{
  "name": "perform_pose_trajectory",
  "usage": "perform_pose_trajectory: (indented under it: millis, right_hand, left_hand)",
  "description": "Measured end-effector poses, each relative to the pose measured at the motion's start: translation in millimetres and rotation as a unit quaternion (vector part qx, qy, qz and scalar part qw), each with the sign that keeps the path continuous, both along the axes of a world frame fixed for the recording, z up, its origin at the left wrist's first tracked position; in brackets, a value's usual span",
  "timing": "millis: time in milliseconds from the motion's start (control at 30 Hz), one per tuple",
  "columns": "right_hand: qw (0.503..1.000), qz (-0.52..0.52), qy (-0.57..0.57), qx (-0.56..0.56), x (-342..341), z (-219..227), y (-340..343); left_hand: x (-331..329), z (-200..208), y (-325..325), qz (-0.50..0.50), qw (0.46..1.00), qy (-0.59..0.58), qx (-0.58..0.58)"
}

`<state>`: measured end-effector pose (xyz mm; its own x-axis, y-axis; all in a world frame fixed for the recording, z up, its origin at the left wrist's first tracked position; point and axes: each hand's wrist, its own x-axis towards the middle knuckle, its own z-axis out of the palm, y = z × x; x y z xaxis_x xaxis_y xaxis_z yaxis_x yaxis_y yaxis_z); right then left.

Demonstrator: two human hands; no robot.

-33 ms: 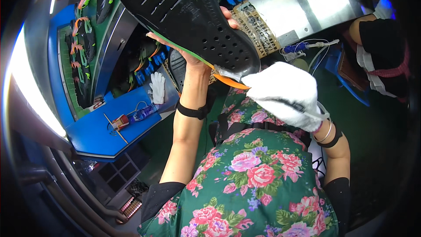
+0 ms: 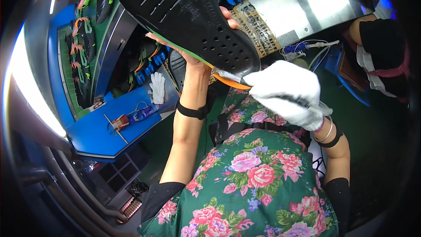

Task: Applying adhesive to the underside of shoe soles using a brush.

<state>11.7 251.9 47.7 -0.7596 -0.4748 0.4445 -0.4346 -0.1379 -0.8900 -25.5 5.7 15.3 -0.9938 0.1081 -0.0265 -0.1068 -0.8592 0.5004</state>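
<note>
My bare left hand (image 2: 193, 57) grips a large black shoe (image 2: 175, 13) from below and behind, its fingertips showing past the far edge. The black bottom faces me, with slots toward the upper end and a cluster of round holes at the heel. A green rim and an orange heel tab (image 2: 232, 82) run along its near side. My right hand, in a white glove (image 2: 285, 90), is closed around a thin brush (image 2: 234, 77) with a silvery end. The brush end rests at the heel edge, beside the orange tab. The glove hides most of its handle.
A blue bench (image 2: 96, 127) at left holds a white glove (image 2: 157, 87), a blue bottle (image 2: 144, 112) and a red-brown block with sticks (image 2: 118, 123). Several shoe uppers (image 2: 81, 57) hang at upper left. A metal panel (image 2: 307, 4) lies beyond; another person (image 2: 381, 48) is at right.
My right hand has shifted slightly, and more of the brush's silvery end now shows at the heel edge. My left hand and the shoe hold still.
</note>
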Motion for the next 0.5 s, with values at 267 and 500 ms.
perform_pose_trajectory:
  millis: [267,500]
  right_hand:
    - [0.999,0.009,0.020,0.023,-6.4,3.3,5.6]
    - [0.997,0.005,0.045,0.057,4.9,10.8,5.0]
  left_hand:
    - [-12.1,-8.4,-10.7,-0.016,0.997,0.066,-0.030]
    - [-15.6,-10.4,-11.2,-0.007,0.996,0.089,-0.018]
